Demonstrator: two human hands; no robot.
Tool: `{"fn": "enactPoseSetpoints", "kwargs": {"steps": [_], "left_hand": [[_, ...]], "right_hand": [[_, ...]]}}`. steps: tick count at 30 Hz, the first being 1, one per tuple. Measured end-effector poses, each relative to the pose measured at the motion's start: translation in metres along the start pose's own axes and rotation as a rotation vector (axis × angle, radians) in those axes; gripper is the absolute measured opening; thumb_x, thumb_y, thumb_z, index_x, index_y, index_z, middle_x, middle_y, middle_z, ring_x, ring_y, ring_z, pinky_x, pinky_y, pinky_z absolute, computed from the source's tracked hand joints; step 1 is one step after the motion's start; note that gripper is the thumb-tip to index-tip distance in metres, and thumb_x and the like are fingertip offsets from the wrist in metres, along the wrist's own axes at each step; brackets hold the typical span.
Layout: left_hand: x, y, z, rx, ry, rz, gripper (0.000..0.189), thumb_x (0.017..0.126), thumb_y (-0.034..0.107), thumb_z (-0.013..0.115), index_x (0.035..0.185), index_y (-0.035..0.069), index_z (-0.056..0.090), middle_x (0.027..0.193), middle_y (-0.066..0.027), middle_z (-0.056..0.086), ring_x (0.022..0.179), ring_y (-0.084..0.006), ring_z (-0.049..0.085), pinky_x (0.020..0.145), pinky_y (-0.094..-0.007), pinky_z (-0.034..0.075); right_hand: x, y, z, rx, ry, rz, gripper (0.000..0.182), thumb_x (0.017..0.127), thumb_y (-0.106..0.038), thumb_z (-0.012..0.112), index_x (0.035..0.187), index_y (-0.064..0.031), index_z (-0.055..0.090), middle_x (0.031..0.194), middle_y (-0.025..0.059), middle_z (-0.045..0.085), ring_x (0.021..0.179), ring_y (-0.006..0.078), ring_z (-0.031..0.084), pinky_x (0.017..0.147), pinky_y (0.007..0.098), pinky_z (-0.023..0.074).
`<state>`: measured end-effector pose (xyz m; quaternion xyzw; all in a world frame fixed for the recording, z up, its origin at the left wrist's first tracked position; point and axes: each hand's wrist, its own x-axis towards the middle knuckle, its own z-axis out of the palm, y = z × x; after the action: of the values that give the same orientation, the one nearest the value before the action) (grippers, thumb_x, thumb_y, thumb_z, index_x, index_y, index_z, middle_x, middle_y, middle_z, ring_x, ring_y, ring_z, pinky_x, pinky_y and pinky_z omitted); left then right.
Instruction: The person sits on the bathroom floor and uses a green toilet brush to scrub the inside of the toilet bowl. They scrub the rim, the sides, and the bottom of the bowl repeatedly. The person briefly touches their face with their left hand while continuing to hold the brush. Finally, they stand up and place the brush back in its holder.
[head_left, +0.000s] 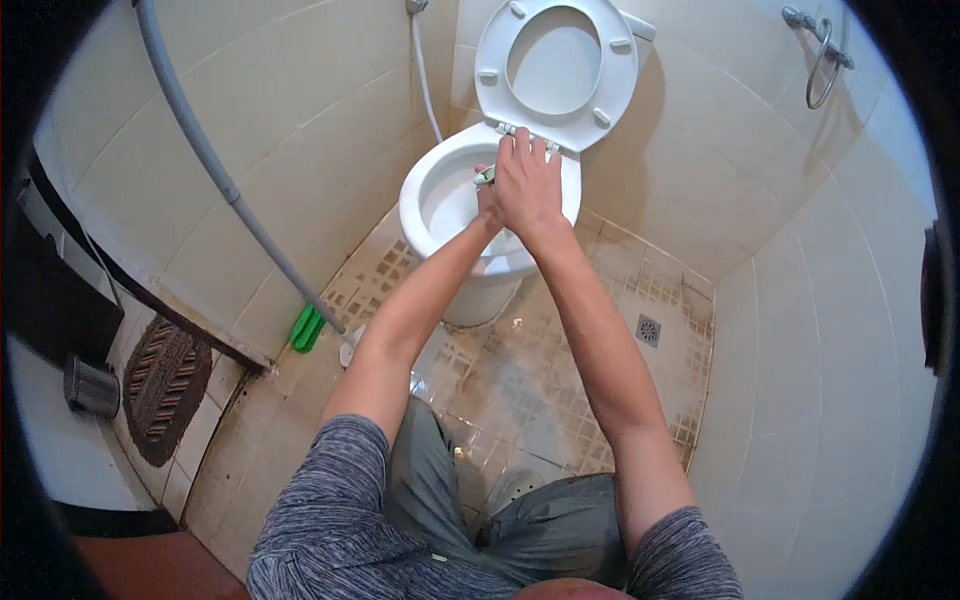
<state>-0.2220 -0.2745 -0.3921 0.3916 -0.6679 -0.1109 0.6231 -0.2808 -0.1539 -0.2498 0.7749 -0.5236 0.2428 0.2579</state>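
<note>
Ahead of me stands a white toilet bowl (417, 196), its seat (495, 75) and lid (555, 64) raised. Both my arms reach over it, and my wrists look close together or crossed. My left hand (486, 193) is mostly hidden behind the right one; beside it, over the bowl opening, shows part of a small pale green item (484, 175). Whether that hand grips it is not clear. My right hand (529, 180) lies across the bowl's right rear part, back of the hand up, fingers pointing at the seat hinges (508, 129). What lies under its palm is hidden.
A grey hose or pipe (232, 195) runs down at the left to the floor, near a green brush-like item (306, 328). A floor drain (648, 330) lies right of the toilet. The tiled floor looks wet. A doorway with a mat (165, 390) is at the left.
</note>
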Motion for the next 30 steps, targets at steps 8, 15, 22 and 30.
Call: {"fn": "enactPoseSetpoints", "kwargs": {"steps": [8,15,22,30], "left_hand": [[0.001,-0.004,0.005,0.08,0.124,-0.028,0.021,0.097,0.028,0.061,0.091,0.012,0.073,0.091,-0.0092,0.073,0.083,-0.0313,0.069,0.074,-0.0423,0.051],[0.017,-0.009,-0.023,0.2,0.281,-0.058,0.023,0.098,0.03,0.059,0.092,0.012,0.072,0.092,-0.0108,0.073,0.084,-0.0348,0.069,0.076,-0.0445,0.051],[0.03,0.0,-0.068,0.373,0.352,-0.101,0.012,0.082,0.009,0.072,0.093,0.005,0.067,0.094,-0.0131,0.07,0.087,-0.0383,0.068,0.079,-0.0487,0.051],[0.033,0.046,-0.096,0.141,-0.204,-0.168,0.011,0.085,-0.001,0.068,0.092,0.001,0.06,0.089,-0.0118,0.077,0.078,-0.0231,0.074,0.071,-0.0352,0.056]], "right_hand": [[-0.003,0.006,0.008,0.377,0.12,-0.005,0.031,0.092,-0.027,0.074,0.106,-0.0003,0.064,0.115,0.0168,0.058,0.099,0.0367,0.065,0.081,0.0477,0.0588],[-0.006,0.002,0.031,0.633,0.241,-0.008,0.024,0.094,-0.021,0.071,0.107,-0.0013,0.069,0.11,0.0194,0.065,0.098,0.0394,0.068,0.086,0.0462,0.0563],[0.001,0.012,0.045,1.41,0.193,0.215,0.03,0.1,-0.024,0.071,0.123,-0.0047,0.071,0.119,0.0077,0.076,0.11,0.0178,0.068,0.095,0.0342,0.0526],[0.033,0.051,0.062,2.002,0.17,0.631,0.039,0.113,-0.031,0.043,0.137,-0.0001,0.05,0.115,0.0147,0.069,0.103,0.0272,0.073,0.081,0.0417,0.0618]]}}
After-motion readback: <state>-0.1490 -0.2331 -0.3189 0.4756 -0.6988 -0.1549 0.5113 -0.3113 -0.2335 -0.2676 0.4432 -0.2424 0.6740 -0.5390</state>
